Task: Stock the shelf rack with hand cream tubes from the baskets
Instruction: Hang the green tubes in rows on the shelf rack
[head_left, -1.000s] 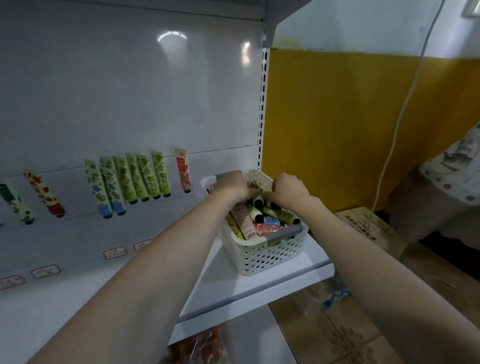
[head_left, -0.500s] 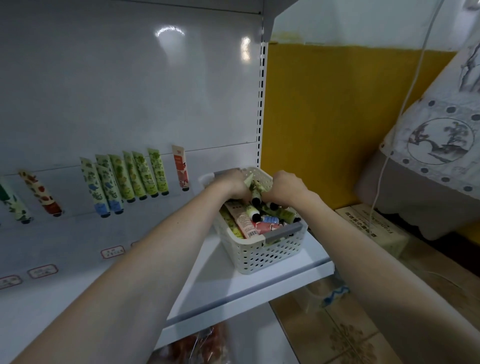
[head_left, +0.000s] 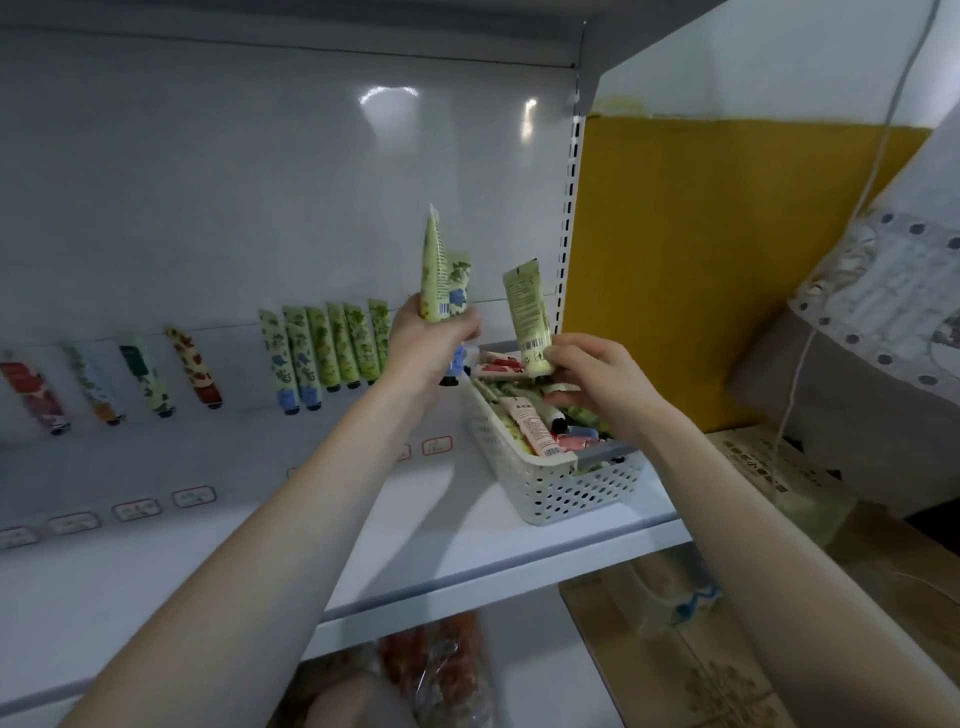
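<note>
White plastic basket (head_left: 561, 483) of tubes sits at the right end of the shelf (head_left: 415, 530). Above it, my left hand (head_left: 431, 340) grips two green tubes (head_left: 435, 270) upright; my right hand (head_left: 597, 379) pinches a pale tube (head_left: 525, 312) near its cap. A row of tubes (head_left: 322, 348) leans on the back panel.

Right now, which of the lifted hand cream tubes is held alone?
The pale green tube in the right hand, cap down. The other two lifted tubes are gripped together in the left hand.
</note>
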